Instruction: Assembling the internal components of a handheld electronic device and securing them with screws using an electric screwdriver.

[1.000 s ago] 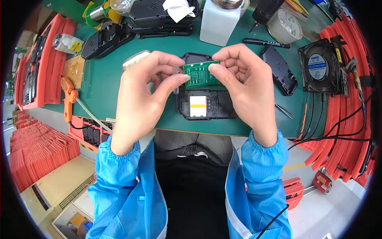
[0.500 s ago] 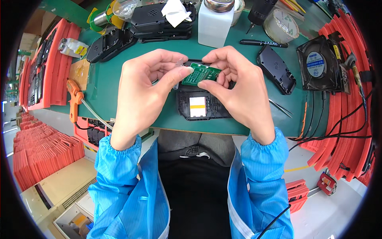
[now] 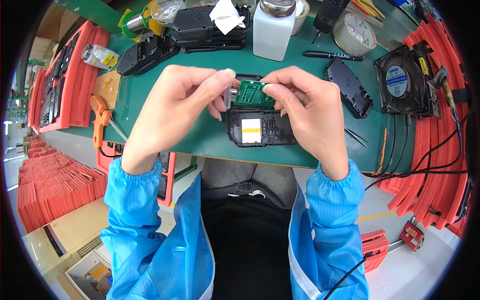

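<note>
Between the thumb and fingers of my right hand (image 3: 312,105) is a green circuit board (image 3: 250,93), held by its right end above the bench. My left hand (image 3: 187,100) is closed at the board's left end, next to a small silvery part (image 3: 230,96); what its fingers grip is partly hidden. Just below the board lies a black plastic housing half (image 3: 272,131), inner side up. A white rectangle with a yellow stripe (image 3: 251,130) sits inside it. Another black piece (image 3: 248,77) shows partly behind the board.
Black housings (image 3: 200,25) stand stacked at the back left, beside a white bottle (image 3: 273,35). An orange glue gun (image 3: 99,115) lies at the left edge. On the right are a black housing (image 3: 348,90), tweezers (image 3: 356,137), a marker (image 3: 332,55) and a fan (image 3: 397,82).
My left thumb has come off the board's face and lifted up and left. The right thumb has moved up to the board's upper right. The clear film seen at my left fingers no longer shows.
</note>
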A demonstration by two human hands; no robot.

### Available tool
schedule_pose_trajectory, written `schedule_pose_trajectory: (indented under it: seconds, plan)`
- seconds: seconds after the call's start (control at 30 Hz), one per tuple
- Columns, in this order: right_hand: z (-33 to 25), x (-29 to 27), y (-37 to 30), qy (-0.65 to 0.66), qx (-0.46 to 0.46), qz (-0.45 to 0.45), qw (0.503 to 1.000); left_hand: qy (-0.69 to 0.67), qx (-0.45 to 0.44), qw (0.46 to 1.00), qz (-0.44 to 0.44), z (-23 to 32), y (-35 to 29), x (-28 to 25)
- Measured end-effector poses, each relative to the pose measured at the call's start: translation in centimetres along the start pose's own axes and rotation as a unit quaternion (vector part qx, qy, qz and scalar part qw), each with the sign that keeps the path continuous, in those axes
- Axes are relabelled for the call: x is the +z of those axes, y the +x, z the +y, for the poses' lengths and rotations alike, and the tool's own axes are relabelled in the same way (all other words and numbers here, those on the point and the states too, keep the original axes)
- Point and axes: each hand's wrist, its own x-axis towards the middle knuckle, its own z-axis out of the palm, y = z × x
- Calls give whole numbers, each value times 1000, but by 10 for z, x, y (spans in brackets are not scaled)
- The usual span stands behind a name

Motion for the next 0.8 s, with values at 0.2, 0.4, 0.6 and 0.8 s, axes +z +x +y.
schedule_pose_trajectory:
  seconds: [0.2, 0.4, 0.6, 0.8]
  plan:
    - [-4, -3, 0, -24, -52, 25, 998, 11, -76, 991, -105, 14, 15, -10]
    - [2, -2, 3, -14, -107, 62, 992, -111, -141, 972, -151, 16, 24, -14]
    - [-6, -11, 2, -77, -111, -1, 991, -122, -141, 969, -163, 13, 29, -13]
    - [-4, -5, 1, -114, -128, 41, 984, -74, -118, 976, -166, 11, 31, -16]
